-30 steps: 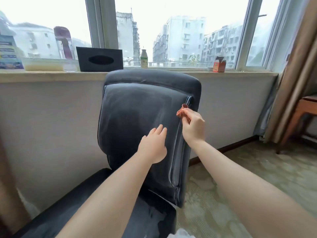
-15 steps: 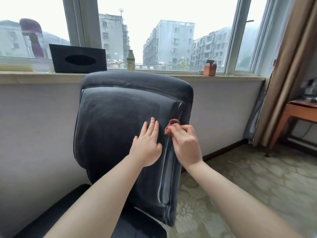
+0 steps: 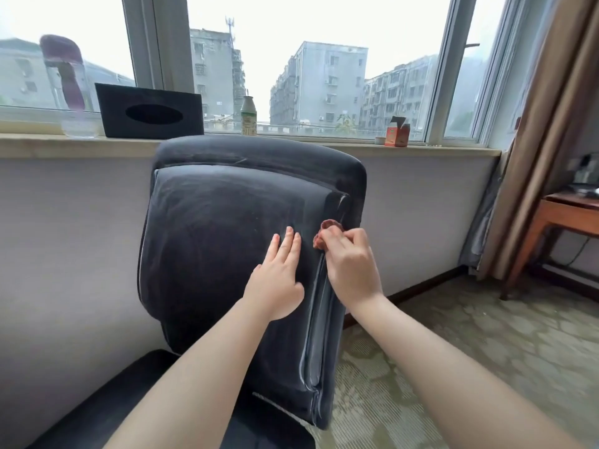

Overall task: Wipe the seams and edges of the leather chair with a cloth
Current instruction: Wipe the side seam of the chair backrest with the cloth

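Since a second ago, my right hand (image 3: 351,264) has slid lower along the right seam of the leather chair (image 3: 227,241), pinching the small reddish cloth (image 3: 325,234) against it. My left hand (image 3: 278,280) lies flat, fingers straight, on the backrest just beside.

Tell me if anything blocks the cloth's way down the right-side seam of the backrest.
Nothing visible does. The right hand pinches the cloth at the seam; the left hand rests flat on the backrest panel beside it, clear of the seam.
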Motion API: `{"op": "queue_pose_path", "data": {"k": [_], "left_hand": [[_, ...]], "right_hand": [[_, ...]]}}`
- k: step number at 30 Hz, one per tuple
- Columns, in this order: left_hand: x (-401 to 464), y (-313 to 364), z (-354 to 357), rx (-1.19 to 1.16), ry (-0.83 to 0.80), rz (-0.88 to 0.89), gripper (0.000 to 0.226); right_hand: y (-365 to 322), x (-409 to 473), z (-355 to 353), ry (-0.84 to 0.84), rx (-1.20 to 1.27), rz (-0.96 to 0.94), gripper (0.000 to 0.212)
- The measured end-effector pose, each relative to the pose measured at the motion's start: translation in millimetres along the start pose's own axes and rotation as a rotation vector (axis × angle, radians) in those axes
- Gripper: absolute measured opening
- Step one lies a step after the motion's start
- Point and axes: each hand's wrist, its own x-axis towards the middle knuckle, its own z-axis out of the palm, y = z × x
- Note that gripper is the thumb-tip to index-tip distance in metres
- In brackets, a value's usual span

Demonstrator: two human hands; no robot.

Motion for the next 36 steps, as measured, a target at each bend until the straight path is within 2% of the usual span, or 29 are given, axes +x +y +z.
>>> {"op": "queue_pose_path", "data": {"k": [4,8,16,19,23,25,32,34,36], "left_hand": [[-5.7,0.6,-1.9,0.037,-0.018,0.004,0.094],[-6.7,-1.1,-3.0,0.056,-0.054,0.025,0.106],[-21.0,-13.4,14.5,0.108,-0.072,0.050,0.106],[-33.3,-20.1,26.0,0.182,-0.075,0.050,0.112],[-37.9,-20.3,28.3,0.213,-0.084,0.033,0.114],[-37.3,-18.6,27.1,0.204,-0.086,0.023,0.113],[-35.3,-23.1,31.9,0.185,-0.076,0.022,0.110],[-35.8,-23.3,30.5,0.193,-0.075,0.017,0.109],[-37.7,-21.5,28.8,0.197,-0.085,0.008,0.109]], "right_hand": [[7.5,10.6,-5.6,-0.058,0.018,-0.100,0.013],[10.5,44.6,-15.2,-0.008,0.066,0.014,0.013],[-16.8,-70.8,5.1,-0.139,0.146,-0.185,0.019],[-12.4,-56.7,2.1,-0.156,0.147,-0.252,0.020],[-5.3,1.1,-7.8,-0.057,0.172,0.000,0.011],[-6.3,7.3,-8.2,-0.051,0.189,0.022,0.009],[-21.0,-88.9,5.2,-0.176,0.167,-0.238,0.012],[-16.5,-79.5,3.4,-0.177,0.140,-0.325,0.015],[-11.1,-52.8,-0.1,-0.141,0.154,-0.283,0.013]]}}
